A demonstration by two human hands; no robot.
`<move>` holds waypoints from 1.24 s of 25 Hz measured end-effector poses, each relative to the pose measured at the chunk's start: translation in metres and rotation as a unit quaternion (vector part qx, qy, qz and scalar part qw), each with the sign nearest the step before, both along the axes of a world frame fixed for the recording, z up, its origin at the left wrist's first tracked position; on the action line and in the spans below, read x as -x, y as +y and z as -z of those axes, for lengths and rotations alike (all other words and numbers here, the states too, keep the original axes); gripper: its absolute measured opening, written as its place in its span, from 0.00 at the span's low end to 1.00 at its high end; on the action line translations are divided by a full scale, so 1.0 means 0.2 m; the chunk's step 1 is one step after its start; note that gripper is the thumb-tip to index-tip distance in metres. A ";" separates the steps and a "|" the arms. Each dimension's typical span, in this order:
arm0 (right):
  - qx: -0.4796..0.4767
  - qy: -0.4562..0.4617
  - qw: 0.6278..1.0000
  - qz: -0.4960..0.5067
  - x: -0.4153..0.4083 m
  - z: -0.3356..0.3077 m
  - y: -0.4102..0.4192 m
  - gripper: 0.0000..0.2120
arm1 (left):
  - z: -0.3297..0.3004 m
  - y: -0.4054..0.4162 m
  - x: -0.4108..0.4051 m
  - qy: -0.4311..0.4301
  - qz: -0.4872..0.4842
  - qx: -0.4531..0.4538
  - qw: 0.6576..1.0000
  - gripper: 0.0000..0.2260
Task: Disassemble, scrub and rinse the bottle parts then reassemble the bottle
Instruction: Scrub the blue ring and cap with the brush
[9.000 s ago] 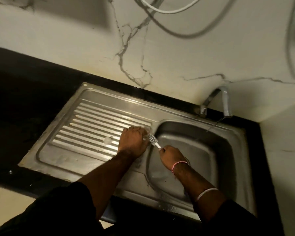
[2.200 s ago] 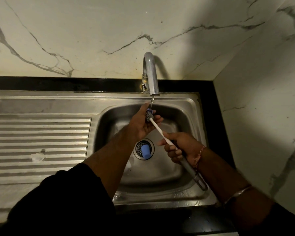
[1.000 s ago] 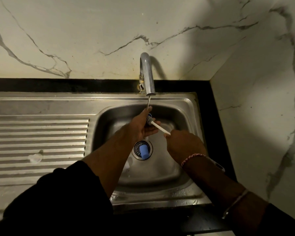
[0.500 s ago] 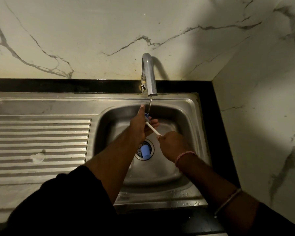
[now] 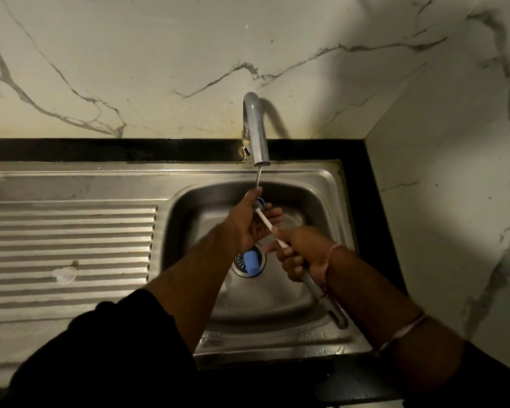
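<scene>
My left hand (image 5: 249, 222) is closed around a small blue bottle part (image 5: 260, 202), held in the thin stream of water under the tap (image 5: 255, 134). My right hand (image 5: 302, 251) grips the handle of a long bottle brush (image 5: 268, 223); its bristled tip is pushed into the blue part. Another blue bottle part (image 5: 251, 262) lies over the drain at the bottom of the sink basin (image 5: 312, 207). A small clear part (image 5: 65, 273) rests on the ribbed draining board (image 5: 71, 245).
The steel sink sits in a black counter (image 5: 362, 201), with marble walls behind and to the right. The brush's grey handle end (image 5: 334, 312) sticks out past my right wrist, over the sink's front right corner.
My right hand has drawn back toward me, pulling the brush partly out of the blue part. My left hand stays under the running water.
</scene>
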State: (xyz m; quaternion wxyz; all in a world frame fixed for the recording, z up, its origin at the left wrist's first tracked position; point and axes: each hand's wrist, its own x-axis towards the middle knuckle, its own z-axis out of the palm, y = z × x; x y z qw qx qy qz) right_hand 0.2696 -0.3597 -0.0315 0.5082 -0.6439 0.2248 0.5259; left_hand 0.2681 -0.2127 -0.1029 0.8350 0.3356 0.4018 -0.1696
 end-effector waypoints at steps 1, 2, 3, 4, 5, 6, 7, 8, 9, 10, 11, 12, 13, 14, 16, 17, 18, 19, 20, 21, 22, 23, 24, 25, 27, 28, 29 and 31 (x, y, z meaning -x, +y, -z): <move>-0.069 0.079 0.993 0.054 0.00 -0.03 -0.01 0.22 | 0.00 -0.01 0.02 -0.009 -0.028 0.032 0.999 0.20; -0.098 0.101 0.988 0.060 0.00 -0.05 -0.02 0.22 | 0.00 -0.02 0.03 -0.014 -0.049 0.049 0.997 0.19; -0.082 0.082 0.993 0.038 0.01 -0.03 -0.02 0.22 | 0.02 -0.02 0.03 -0.012 -0.052 0.045 0.998 0.20; -0.025 0.024 0.999 -0.013 0.03 0.02 -0.01 0.22 | 0.03 -0.02 0.03 0.000 -0.042 0.017 0.999 0.21; 0.065 -0.068 0.991 -0.092 0.05 0.06 0.01 0.21 | 0.04 -0.02 0.03 0.015 -0.031 -0.019 0.999 0.22; 0.170 -0.179 0.952 -0.181 0.07 0.08 0.02 0.20 | 0.06 -0.01 0.02 0.033 -0.028 -0.049 0.998 0.24; 0.257 -0.289 0.878 -0.282 0.08 0.11 0.01 0.18 | 0.07 0.00 0.01 0.052 -0.027 -0.068 0.996 0.26; 0.318 -0.382 0.784 -0.371 0.10 0.13 -0.01 0.15 | 0.07 0.01 0.00 0.067 -0.024 -0.078 0.994 0.27; 0.348 -0.458 0.700 -0.422 0.13 0.13 -0.03 0.13 | 0.07 0.01 -0.01 0.076 -0.019 -0.083 0.993 0.28; 0.354 -0.506 0.646 -0.449 0.14 0.12 -0.05 0.12 | 0.07 0.02 -0.01 0.079 -0.015 -0.083 0.993 0.28; 0.359 -0.521 0.621 -0.464 0.14 0.12 -0.06 0.11 | 0.06 0.02 -0.01 0.076 -0.010 -0.079 0.994 0.28; 0.364 -0.512 0.625 -0.464 0.14 0.11 -0.06 0.11 | 0.06 0.01 -0.01 0.070 -0.002 -0.074 0.995 0.27; 0.361 -0.485 0.664 -0.439 0.13 0.12 -0.05 0.13 | 0.06 0.00 -0.01 0.061 0.011 -0.067 0.996 0.25; 0.336 -0.433 0.745 -0.380 0.11 0.11 -0.03 0.15 | 0.05 -0.01 0.00 0.047 0.020 -0.055 0.997 0.24; 0.171 -0.195 0.954 -0.151 0.06 0.07 0.01 0.21 | 0.06 -0.03 0.03 0.007 0.003 -0.015 1.000 0.23; 0.065 -0.063 0.995 -0.052 0.04 0.03 0.00 0.23 | 0.07 -0.04 0.04 -0.014 -0.020 0.014 1.000 0.22; -0.011 0.022 1.000 0.005 0.05 -0.01 -0.01 0.24 | 0.07 -0.05 0.05 -0.030 -0.051 0.041 0.997 0.22; -0.046 0.055 0.997 0.016 0.06 -0.03 -0.02 0.24 | 0.08 -0.06 0.06 -0.039 -0.085 0.057 0.994 0.23; -0.041 0.047 0.998 -0.003 0.09 -0.05 -0.02 0.24 | 0.08 -0.06 0.06 -0.042 -0.110 0.061 0.991 0.23; 0.003 -0.001 0.999 -0.041 0.11 -0.01 -0.02 0.25 | 0.08 -0.06 0.05 -0.038 -0.122 0.051 0.991 0.25; 0.073 -0.075 0.990 -0.092 0.13 0.03 -0.01 0.25 | 0.08 -0.06 0.04 -0.030 -0.117 0.029 0.992 0.26; 0.149 -0.162 0.965 -0.144 0.13 0.07 -0.01 0.24 | 0.08 -0.06 0.04 -0.022 -0.105 0.008 0.994 0.29; 0.211 -0.240 0.927 -0.195 0.13 0.11 -0.01 0.22 | 0.07 -0.06 0.03 -0.012 -0.094 -0.002 0.996 0.30; 0.259 -0.299 0.885 -0.245 0.12 0.14 -0.02 0.21 | 0.07 -0.06 0.03 -0.006 -0.088 -0.002 0.996 0.31; 0.313 -0.351 0.832 -0.293 0.10 0.13 -0.03 0.19 | 0.04 -0.07 0.01 -0.007 -0.088 0.012 0.996 0.32; 0.326 -0.364 0.817 -0.306 0.09 0.12 -0.04 0.18 | 0.03 -0.08 0.00 -0.012 -0.092 0.020 0.996 0.32; 0.331 -0.378 0.805 -0.316 0.09 0.10 -0.04 0.17 | 0.01 -0.08 -0.01 -0.015 -0.099 0.028 0.995 0.33; 0.331 -0.411 0.783 -0.330 0.11 0.06 -0.04 0.14 | -0.01 -0.09 -0.03 -0.013 -0.120 0.043 0.992 0.32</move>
